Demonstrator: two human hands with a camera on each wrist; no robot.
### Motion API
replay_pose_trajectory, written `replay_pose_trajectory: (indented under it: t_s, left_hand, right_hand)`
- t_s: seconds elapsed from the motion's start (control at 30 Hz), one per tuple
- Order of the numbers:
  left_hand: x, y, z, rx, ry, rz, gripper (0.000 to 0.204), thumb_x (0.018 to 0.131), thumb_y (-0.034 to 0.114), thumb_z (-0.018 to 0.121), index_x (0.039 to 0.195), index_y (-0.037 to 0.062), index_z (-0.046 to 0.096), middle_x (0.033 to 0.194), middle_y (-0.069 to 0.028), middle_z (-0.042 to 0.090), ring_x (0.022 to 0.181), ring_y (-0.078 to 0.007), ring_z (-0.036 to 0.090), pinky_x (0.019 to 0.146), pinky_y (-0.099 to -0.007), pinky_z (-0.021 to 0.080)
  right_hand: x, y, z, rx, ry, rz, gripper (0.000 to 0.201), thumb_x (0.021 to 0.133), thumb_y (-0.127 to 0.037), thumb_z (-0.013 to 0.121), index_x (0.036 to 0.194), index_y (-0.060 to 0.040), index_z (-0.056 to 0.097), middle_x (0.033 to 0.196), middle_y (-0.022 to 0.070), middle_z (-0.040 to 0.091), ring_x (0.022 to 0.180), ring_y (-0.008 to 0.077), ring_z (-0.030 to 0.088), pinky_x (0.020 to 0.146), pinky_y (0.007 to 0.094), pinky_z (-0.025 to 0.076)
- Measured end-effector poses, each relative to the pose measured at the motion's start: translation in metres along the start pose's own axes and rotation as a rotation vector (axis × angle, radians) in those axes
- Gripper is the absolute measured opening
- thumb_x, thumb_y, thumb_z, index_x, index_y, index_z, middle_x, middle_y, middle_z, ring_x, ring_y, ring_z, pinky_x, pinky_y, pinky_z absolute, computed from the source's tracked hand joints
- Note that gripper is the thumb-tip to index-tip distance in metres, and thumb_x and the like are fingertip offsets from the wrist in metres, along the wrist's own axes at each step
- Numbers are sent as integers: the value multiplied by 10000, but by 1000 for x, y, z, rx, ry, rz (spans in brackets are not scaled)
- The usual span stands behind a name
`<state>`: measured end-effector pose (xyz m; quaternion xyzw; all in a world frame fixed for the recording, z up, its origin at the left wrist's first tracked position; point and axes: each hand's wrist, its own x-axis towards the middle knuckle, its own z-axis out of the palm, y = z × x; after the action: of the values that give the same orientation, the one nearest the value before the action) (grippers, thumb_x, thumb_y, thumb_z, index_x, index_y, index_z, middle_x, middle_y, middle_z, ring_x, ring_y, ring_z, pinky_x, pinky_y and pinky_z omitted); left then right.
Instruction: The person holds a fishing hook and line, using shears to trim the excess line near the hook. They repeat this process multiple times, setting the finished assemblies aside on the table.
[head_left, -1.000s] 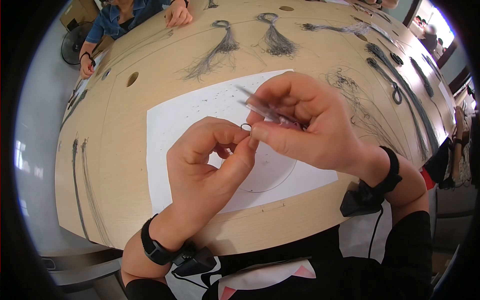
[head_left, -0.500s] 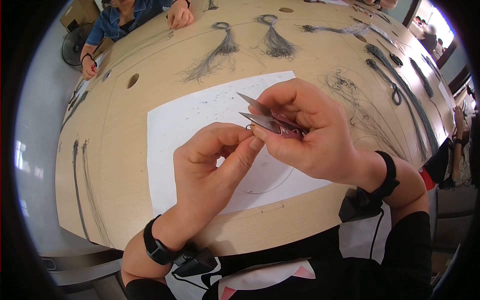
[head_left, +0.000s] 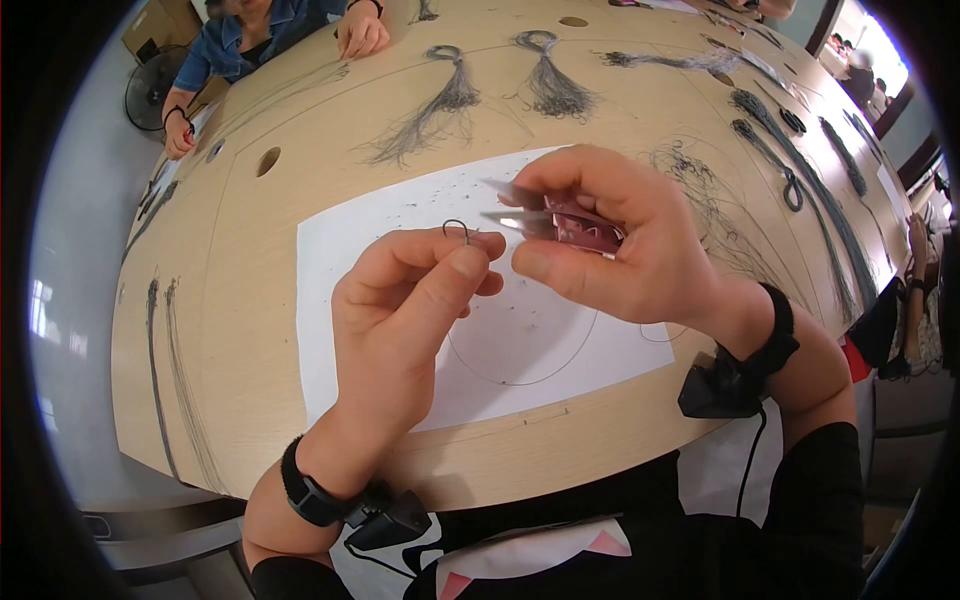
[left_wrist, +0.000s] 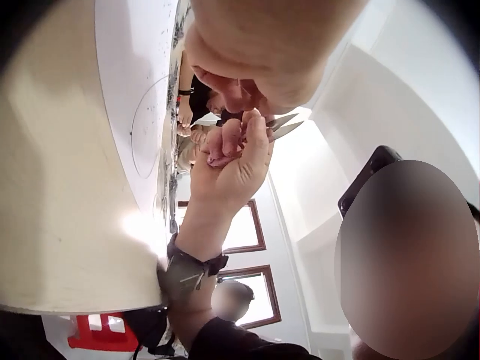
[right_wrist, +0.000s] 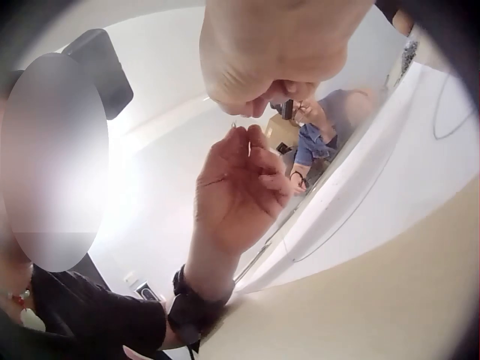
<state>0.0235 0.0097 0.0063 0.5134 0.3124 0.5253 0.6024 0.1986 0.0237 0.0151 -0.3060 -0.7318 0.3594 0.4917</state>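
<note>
Thumb and forefinger of my left hand (head_left: 395,310) pinch a dark fish hook (head_left: 456,225), its curved bend sticking up above the fingertips in the head view. From there a thin fishing line (head_left: 560,362) droops in a wide loop over a white sheet of paper (head_left: 340,250). My right hand (head_left: 640,245) holds a pair of small snips (head_left: 590,232) with pinkish-red handles. Their two blades are spread and point left, just right of the hook. Part of the handles is hidden in the palm.
Small dark bits (head_left: 410,205) are scattered on the paper. Beyond it lie bundles of hooked line (head_left: 555,85), and a loose tangle of line (head_left: 700,190) is to the right. Long dark bundles (head_left: 805,180) run along the right side. Another person (head_left: 240,45) sits across the table.
My hands were close together at the hook and have separated. The left has moved left with the hook, whose bend now shows more fully; the right keeps hold of the snips.
</note>
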Motion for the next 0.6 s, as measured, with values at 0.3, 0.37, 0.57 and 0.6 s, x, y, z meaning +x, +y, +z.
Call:
replay_pose_trajectory:
  t_s: [0.3,0.37,0.57,0.6]
  left_hand:
    - [-2,0,1,-46,-77,-47,80,778,105,539,819,36,539,781,-45,582,695,-101,538,584,-194,386]
    - [-3,-1,2,-39,-77,-52,86,781,109,537,827,36,538,773,-45,581,693,-99,536,581,-190,387]
    - [-2,2,2,13,-87,-91,60,793,78,490,849,65,506,798,-61,561,679,-126,529,607,-216,418]
    - [-3,2,1,13,-87,-91,60,793,78,490,849,65,506,798,-61,561,679,-126,529,607,-216,418]
  right_hand:
    - [2,4,-2,-195,-111,-143,290,669,-129,644,902,-3,524,736,75,552,602,110,522,532,201,405]
    - [2,2,-2,-263,-132,-203,280,675,-126,636,900,-3,523,730,84,554,606,137,538,536,213,415]
    - [3,6,1,-285,-55,-285,222,675,-135,620,845,-18,540,658,90,524,570,188,515,485,252,422]
    - [3,6,2,-285,-55,-284,222,675,-135,620,845,-18,540,658,90,524,570,188,515,485,252,422]
